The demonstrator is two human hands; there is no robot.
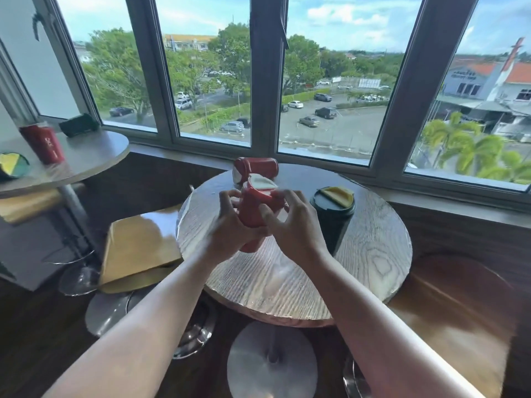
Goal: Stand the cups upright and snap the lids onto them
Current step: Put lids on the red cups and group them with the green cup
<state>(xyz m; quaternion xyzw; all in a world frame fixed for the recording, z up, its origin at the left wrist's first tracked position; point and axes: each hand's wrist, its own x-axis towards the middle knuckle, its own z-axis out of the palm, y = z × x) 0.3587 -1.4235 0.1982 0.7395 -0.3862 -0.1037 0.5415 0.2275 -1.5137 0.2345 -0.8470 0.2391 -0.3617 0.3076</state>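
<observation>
A red cup (254, 209) with a red lid and a white flap stands tilted over the round wooden table (359, 254). My left hand (230, 225) grips its side and lower part. My right hand (290, 222) touches the cup from the right, fingers curled around its upper body near the lid. Behind it a second red cup (257, 166) lies on its side at the table's far edge. A dark green cup (333, 216) stands upright to the right, wearing a dark lid with a yellow flap.
A second round table (86, 156) at the left carries a red cup (43, 143), a dark box (79, 124) and a green-yellow lid (13, 165). Yellow-seated stools (138, 248) stand at the left. Windows (264, 76) run behind the table.
</observation>
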